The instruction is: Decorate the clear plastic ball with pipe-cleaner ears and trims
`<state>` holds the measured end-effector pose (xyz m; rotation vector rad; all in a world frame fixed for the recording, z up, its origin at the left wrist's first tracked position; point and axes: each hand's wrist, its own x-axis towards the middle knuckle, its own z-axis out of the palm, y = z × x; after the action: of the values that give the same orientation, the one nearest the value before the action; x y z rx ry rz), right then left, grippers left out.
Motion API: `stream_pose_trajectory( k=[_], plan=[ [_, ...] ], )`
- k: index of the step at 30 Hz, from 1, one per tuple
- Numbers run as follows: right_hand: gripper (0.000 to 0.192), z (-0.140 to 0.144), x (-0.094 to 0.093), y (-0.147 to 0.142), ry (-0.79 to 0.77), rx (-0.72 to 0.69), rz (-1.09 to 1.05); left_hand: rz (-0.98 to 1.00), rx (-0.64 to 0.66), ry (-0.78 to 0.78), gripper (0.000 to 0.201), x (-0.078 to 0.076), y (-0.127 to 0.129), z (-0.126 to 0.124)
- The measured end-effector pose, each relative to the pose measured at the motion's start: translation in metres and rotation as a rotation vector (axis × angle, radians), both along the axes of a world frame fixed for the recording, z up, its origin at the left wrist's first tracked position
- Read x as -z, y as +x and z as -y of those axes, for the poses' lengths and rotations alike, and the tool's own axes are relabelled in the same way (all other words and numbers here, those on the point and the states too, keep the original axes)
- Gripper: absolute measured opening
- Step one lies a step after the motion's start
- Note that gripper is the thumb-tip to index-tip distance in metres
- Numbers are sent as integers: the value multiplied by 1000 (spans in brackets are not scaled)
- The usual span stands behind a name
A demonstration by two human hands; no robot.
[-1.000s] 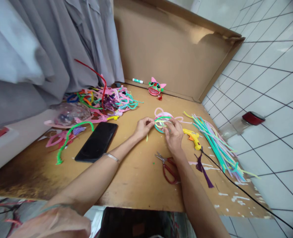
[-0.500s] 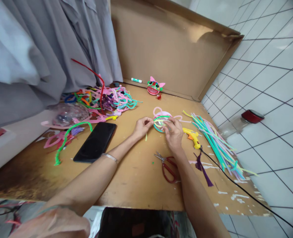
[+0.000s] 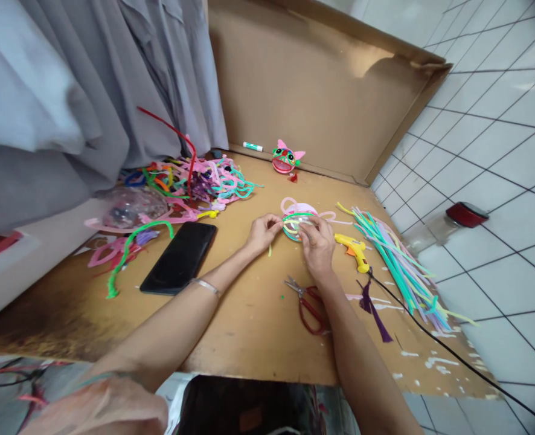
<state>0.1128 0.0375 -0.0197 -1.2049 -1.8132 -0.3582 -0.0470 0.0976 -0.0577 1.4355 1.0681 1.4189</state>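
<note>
My left hand (image 3: 264,232) pinches one end of a pale yellow pipe cleaner (image 3: 291,223), whose tail hangs below the fingers. My right hand (image 3: 318,243) closes its fingertips on the other side of the same strip. Just behind the fingers is a round craft piece with a green and teal rim and pink pipe-cleaner loops (image 3: 289,203); the hands partly cover it. Red-handled scissors (image 3: 311,313) lie open beside my right wrist. To the right of that hand rests a yellow glue gun (image 3: 354,249) with a black cord.
A black phone (image 3: 179,258) and a bent green pipe cleaner (image 3: 125,257) lie at left, before a tangled pipe-cleaner heap (image 3: 213,181). A pipe-cleaner bundle (image 3: 397,266) and a purple tassel (image 3: 376,311) lie at right. A lion-like craft head (image 3: 284,158) stands by the cardboard (image 3: 322,90).
The view has shifted slightly, so everything sits a little further right. Both hands keep their pinch on the yellow pipe cleaner, with barely any finger movement.
</note>
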Motion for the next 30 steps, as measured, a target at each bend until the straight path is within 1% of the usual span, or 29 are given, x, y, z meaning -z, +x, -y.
stream_pose_trajectory(
  k=[5, 12, 16, 23, 26, 30],
  plan=[
    [19, 0, 1, 1, 8, 8, 1, -19, -12, -30, 14, 1, 1, -1],
    [21, -1, 2, 1, -9, -46, -40, -32, -21, -35, 11, -5, 0, 1],
    [22, -2, 4, 2, -13, -52, -93, -31, -29, -39, 10, -8, -1, 4],
    [21, -2, 5, 2, -58, -66, -143, -64, -56, 1, 11, -7, -7, 5],
    [20, -1, 3, 1, -30, -61, -138, -73, -60, 17, 11, -7, -11, 7],
    [22, 4, -1, -2, 11, -45, -148, -59, -10, 18, 13, -12, -12, 17]
  ],
)
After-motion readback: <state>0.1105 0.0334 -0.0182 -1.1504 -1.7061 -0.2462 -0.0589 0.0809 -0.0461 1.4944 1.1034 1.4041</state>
